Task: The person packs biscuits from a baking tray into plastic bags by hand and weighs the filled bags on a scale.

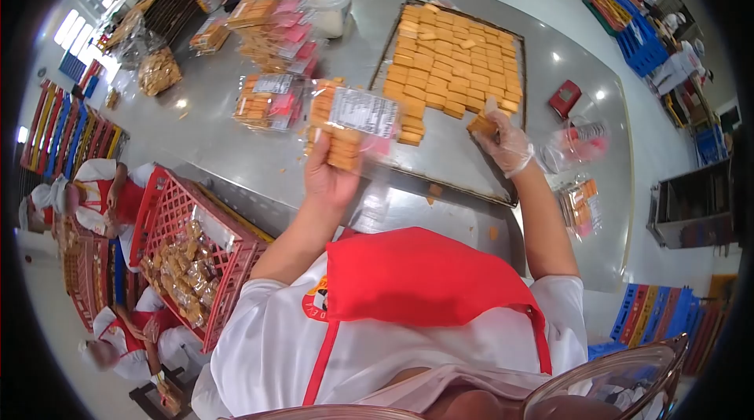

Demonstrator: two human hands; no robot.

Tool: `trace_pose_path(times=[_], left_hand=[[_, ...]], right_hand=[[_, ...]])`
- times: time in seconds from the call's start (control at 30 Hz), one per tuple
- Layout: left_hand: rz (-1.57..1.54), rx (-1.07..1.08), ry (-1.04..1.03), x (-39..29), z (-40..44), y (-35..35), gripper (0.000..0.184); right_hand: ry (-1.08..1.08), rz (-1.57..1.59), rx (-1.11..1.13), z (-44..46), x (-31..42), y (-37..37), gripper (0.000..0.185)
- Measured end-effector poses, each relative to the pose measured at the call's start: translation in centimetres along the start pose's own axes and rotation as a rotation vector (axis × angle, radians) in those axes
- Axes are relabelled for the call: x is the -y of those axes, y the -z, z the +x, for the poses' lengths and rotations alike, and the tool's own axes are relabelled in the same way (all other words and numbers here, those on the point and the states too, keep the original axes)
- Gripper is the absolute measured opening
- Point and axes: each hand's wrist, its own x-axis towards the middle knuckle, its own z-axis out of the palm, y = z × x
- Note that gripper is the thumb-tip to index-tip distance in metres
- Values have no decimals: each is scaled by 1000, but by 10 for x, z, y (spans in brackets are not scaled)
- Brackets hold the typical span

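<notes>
Head view, packet point(351, 115) clamped in left fingers point(318, 150), biscuits point(481, 124) pinched between gloved right fingers point(503, 126)

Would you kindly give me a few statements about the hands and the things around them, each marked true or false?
1. The left hand holds a bag of biscuits. True.
2. The right hand is bare. False: it wears a clear glove.
3. The biscuits cover the whole tray. False: the part nearest the person is bare.
4. The red crate holds clear bags. True.
5. The person's apron is blue. False: it is red.
</notes>
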Motion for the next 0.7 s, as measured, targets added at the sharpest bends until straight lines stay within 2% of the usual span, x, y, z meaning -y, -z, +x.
trace_pose_path(times=[0.07,0.17,0.27,0.37,0.47,0.67,0.7], left_hand=[[50,-29,-14,5,2,-6,46],[87,38,-19,8,4,-10,45],[7,101,45,7,3,-9,45],[-15,55,90,5,4,-8,46],[-34,118,126,4,6,-5,38],[-72,80,67,5,7,-1,37],[-64,78,66,4,8,0,38]], right_hand=[[-47,7,-2,0,-2,-4,47],[-253,23,39,2,13,5,48],[-357,105,-31,3,20,9,50],[-347,70,-60,0,10,6,52],[-257,201,-113,-3,-15,-5,53],[-194,449,-247,-1,-31,-12,51],[-273,336,-145,0,-21,-6,49]])
